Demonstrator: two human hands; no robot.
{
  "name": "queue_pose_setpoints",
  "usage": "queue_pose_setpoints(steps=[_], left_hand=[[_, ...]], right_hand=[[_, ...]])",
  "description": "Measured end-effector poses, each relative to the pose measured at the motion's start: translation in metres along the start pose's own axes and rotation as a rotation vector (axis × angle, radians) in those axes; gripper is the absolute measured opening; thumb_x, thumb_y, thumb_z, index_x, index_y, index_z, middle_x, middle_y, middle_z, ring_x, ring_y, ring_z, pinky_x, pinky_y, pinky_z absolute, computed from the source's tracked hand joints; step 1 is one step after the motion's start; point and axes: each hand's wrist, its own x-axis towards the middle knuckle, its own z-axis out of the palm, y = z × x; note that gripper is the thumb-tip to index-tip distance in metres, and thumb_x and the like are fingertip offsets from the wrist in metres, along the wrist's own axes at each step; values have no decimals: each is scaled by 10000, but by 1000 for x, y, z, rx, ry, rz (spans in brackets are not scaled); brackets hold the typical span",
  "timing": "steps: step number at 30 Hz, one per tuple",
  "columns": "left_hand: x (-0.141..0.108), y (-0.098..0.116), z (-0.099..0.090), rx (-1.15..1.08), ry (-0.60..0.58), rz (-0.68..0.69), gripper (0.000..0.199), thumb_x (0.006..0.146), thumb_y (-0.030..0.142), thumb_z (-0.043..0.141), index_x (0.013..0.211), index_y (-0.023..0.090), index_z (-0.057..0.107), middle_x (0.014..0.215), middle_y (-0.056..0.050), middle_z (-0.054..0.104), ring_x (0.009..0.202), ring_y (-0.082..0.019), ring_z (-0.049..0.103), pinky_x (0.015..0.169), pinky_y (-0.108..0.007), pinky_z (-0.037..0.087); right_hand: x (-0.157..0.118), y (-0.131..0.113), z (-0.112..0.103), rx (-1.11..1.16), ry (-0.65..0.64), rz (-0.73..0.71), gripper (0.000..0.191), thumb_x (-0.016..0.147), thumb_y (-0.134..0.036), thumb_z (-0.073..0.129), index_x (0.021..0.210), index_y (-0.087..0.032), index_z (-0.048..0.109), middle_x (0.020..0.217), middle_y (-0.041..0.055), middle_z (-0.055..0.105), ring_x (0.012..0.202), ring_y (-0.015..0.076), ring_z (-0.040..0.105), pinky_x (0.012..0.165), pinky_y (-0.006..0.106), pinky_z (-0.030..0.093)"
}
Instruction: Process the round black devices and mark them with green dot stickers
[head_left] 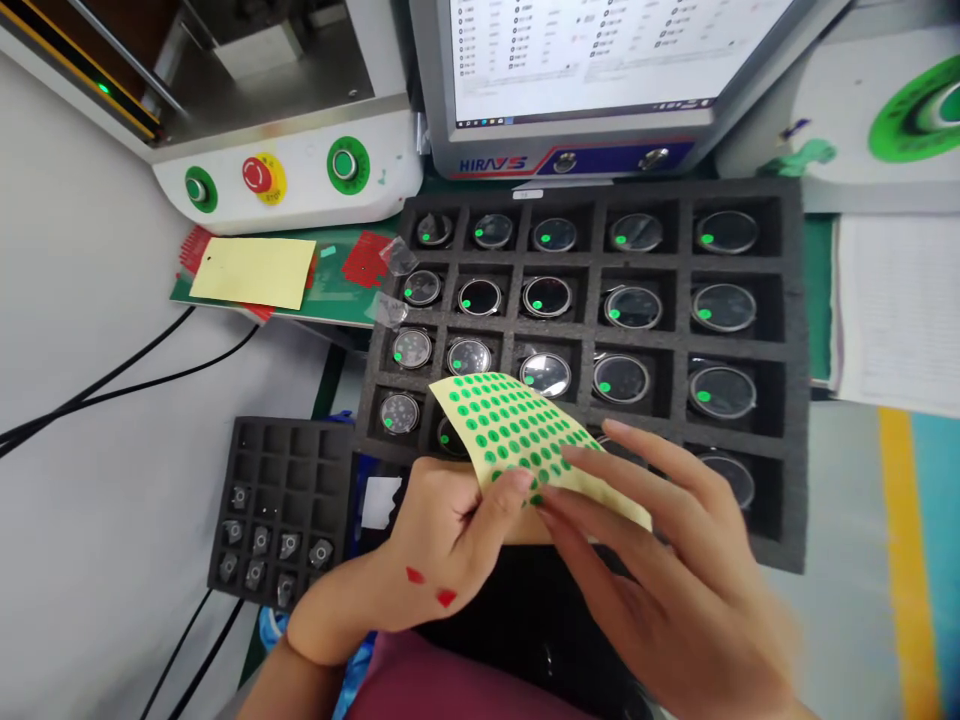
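Observation:
A yellow sheet with rows of round green stickers (517,420) is held over the front of a dark foam tray (793,400). My left hand (450,530) grips its lower left edge, thumb on top. At that same edge the thumb and index finger of my right hand (667,570) pinch a green sticker, while its other fingers stretch over the sheet. Round watch-like pieces (634,306) sit in the tray's compartments, and many have a green dot on them. The sheet and my right hand hide part of the front row.
A smaller black tray (300,440) with small parts lies at lower left. Behind the foam tray stand a monitor (570,140) and a machine panel with buttons (300,190). A plain yellow sheet (255,270) and red stickers (366,260) lie left; papers (900,310) lie right.

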Motion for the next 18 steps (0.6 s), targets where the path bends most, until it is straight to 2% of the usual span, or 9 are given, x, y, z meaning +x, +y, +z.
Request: queue_pose_setpoints(steps=[5,8,13,18], left_hand=[[2,8,1,163,-14,171,326,989,165,429,671,176,505,559,24,549,484,-74,483,490,-221,346],[2,12,1,174,-30,168,310,991,160,424,710,174,556,619,1,643,494,-81,546,514,-216,399],[0,17,-3,192,-64,36,333,1002,181,411,700,186,550,602,8,650,529,-89,607,557,-209,450],[-1,16,-2,212,-55,78,332,993,174,420,692,188,562,596,4,653,505,-91,588,534,-217,428]], right_hand=[[-3,-1,-4,-48,0,9,126,886,-129,687,984,-204,661,1038,41,693,1118,299,599,964,496,477],[-5,-5,-6,-81,18,2,110,891,-137,685,961,-219,663,1002,23,698,1095,266,603,1080,505,387],[-8,-8,-4,-118,79,-5,142,853,-76,706,933,-186,666,981,34,701,1084,260,596,1184,529,260],[-3,-9,-1,-97,55,-6,135,884,-78,663,943,-194,627,959,25,710,1054,233,599,1204,503,255]])
